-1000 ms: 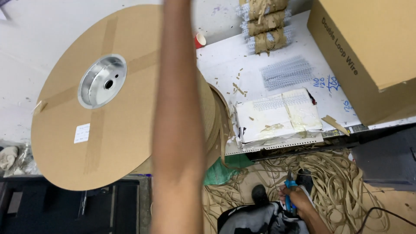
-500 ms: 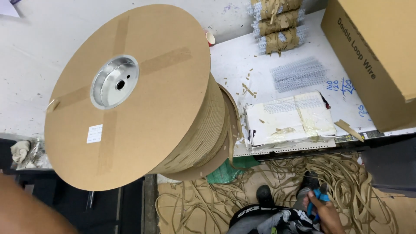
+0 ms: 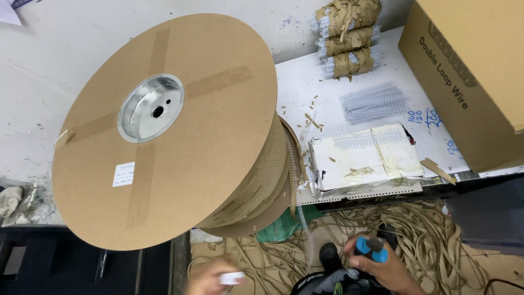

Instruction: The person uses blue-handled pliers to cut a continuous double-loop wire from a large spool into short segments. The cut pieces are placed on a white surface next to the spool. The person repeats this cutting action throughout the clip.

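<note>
A blue-handled cutter (image 3: 371, 249), handles pointing up, is clenched in the right hand (image 3: 379, 265), while the blurred left hand (image 3: 214, 277) pinches a small white piece (image 3: 231, 278), below the large cardboard spool (image 3: 164, 128).

Matt cardboard spool (image 3: 180, 158), shiny metal hub (image 3: 150, 108)

Bright even light; left hand (image 3: 214, 278) motion-blurred.

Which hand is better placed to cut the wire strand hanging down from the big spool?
Probably the right hand: it already grips the blue-handled cutters, close beside the hanging strand. The left hand is blurred, holds something small and white, and has no tool.
</note>
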